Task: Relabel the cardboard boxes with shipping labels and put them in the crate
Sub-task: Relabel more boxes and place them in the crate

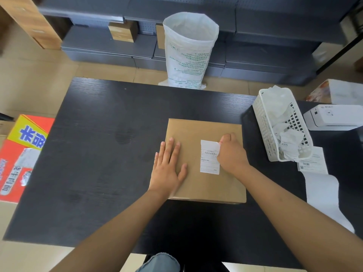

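A flat box [206,161] is seen at centre right of the frame on a black table [98,154]. The left hand [167,169] is laid flat, fingers spread, on the box's left part. The upper right corner of the label [209,157] on the box is pinched by the right hand [231,154]. A white basket [275,122] of crumpled paper stands at the right.

We read only "01" ending a line of small Chinese print on the white shipping label [209,157] stuck on the cardboard box [206,185]; other print stays too blurred for us.
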A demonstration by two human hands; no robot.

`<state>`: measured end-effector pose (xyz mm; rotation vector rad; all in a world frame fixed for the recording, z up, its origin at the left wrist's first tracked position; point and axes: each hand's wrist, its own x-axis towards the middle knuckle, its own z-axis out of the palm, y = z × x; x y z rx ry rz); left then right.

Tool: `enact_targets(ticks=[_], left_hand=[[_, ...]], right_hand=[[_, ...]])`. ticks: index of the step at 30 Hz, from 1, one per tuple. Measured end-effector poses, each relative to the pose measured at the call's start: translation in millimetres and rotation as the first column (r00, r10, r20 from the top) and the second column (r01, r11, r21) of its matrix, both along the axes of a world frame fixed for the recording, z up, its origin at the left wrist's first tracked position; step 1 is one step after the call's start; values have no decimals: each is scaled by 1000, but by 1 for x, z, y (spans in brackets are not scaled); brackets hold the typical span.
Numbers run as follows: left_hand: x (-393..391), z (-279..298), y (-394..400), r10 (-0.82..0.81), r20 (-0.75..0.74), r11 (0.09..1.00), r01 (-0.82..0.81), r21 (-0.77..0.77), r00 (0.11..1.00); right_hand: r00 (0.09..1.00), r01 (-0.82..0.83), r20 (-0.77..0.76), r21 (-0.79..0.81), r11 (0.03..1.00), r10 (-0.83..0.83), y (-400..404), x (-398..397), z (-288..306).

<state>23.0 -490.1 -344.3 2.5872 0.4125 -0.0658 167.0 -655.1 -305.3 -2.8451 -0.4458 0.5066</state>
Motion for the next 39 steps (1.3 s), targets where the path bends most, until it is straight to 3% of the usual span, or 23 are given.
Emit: enact_targets(ticks=[5,7,16,23,35,39], left_hand=[[-1,-3,0,2,14,1000,-2,-4,1000],[0,-4,1,-2,25,1000,2,-8,1000],[0,-1,1,-50,51,994,45,100,997],[1,-4,0,-38,-4,981,38,191,999],[2,1,-2,-102,-63,965,114,236,993],[4,2,-6,-76,-53,976,85,198,996]], right_hand=[[998,70,-17,336,939,-68,-19,-10,-3],[996,86,-28,383,920,-82,-22,-12,-5],[982,164,29,344,925,-185,-9,-10,-8],[1000,9,17,75,997,-10,0,-14,3],[991,-127,35,-18,992,128,-6,-45,22],[989,-145,39,65,987,143,-11,-65,30]])
